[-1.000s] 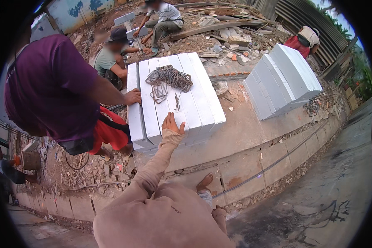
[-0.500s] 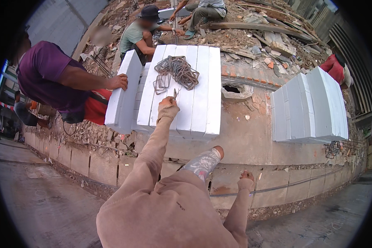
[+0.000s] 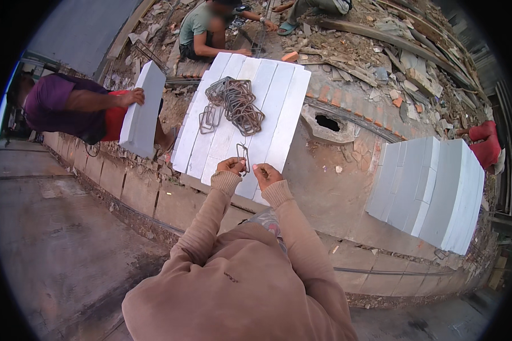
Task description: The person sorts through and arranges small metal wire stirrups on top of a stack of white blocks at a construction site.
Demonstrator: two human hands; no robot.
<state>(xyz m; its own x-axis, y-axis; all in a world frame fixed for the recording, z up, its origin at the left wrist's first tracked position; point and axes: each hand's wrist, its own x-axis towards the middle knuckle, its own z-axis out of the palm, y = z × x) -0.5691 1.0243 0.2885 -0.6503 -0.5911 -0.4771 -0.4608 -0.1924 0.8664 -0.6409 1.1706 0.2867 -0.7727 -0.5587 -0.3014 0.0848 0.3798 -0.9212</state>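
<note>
My left hand (image 3: 231,166) pinches a small bent steel stirrup (image 3: 243,153), a rectangular rebar ring standing up from my fingers. Close to its right, my right hand (image 3: 268,175) has its fingers pinched together; anything between them is too small to make out. Both hands are over the near part of a stack of white blocks (image 3: 281,111). On the blocks, beyond my hands, lies a tangled heap of rusty stirrups (image 3: 240,105), with a few looser ones (image 3: 209,118) at its left.
At the left a person in purple (image 3: 68,105) holds a white block (image 3: 144,108). Another person (image 3: 202,34) crouches behind the stack. A second block stack (image 3: 421,187) stands at the right. A concrete piece with a hole (image 3: 330,126), rubble and planks (image 3: 381,40) lie beyond.
My left hand has drawn back from near the heap with the stirrup. My right hand has come up from my side to meet it. The person in purple has moved a block away from the stack.
</note>
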